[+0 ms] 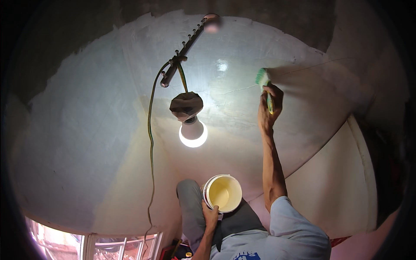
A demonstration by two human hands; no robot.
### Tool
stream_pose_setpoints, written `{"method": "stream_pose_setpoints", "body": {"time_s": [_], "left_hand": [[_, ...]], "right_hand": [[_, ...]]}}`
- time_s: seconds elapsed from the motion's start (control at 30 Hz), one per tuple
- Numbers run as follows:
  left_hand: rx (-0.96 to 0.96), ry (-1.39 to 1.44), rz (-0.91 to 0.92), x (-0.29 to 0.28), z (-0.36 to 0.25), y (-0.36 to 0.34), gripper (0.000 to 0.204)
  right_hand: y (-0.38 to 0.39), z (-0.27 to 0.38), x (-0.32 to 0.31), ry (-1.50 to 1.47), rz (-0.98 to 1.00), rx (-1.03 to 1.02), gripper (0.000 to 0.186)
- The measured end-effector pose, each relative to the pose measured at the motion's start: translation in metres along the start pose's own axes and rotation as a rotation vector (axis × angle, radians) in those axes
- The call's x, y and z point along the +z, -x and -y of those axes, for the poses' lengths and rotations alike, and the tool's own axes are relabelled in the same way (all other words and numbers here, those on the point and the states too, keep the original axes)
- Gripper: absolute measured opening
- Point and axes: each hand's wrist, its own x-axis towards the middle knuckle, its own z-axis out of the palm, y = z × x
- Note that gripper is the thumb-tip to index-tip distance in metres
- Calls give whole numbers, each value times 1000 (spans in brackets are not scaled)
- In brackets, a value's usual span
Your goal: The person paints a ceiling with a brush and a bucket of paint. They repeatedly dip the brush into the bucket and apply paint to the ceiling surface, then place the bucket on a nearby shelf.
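Observation:
My right hand (pixel 271 100) is raised, gripping the handle of a paintbrush (pixel 262 77) whose green bristles are at the curved, pale plastered surface (pixel 303 95), to the right of a hanging lit bulb. A thin crack runs across that surface near the brush. My left hand (pixel 210 213) is closed on the rim and side of a white bucket (pixel 224 193), held at my grey-trousered lap, with pale yellow liquid inside.
The lit bulb (pixel 193 134) hangs from a metal bar (pixel 193 37) with studs along it, its cable (pixel 151 156) trailing down. A separate curved panel (pixel 329 182) is at right. A window (pixel 108 245) and some small items (pixel 177 249) sit at lower left.

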Motion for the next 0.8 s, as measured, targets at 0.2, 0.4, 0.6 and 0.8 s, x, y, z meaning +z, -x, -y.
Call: {"method": "stream_pose_setpoints", "body": {"time_s": [0.2, 0.4, 0.6, 0.8], "left_hand": [[47, -1, 7, -1, -14, 4, 56], [66, -18, 13, 4, -18, 7, 58], [37, -15, 4, -5, -17, 5, 64], [113, -45, -66, 3, -10, 5, 47]], "right_hand": [[-11, 29, 17, 264, -86, -24, 32], [-22, 50, 77, 238, 104, -21, 29], [-12, 59, 129, 23, 208, -72, 28], [-17, 60, 142, -145, 235, -38, 21]]}}
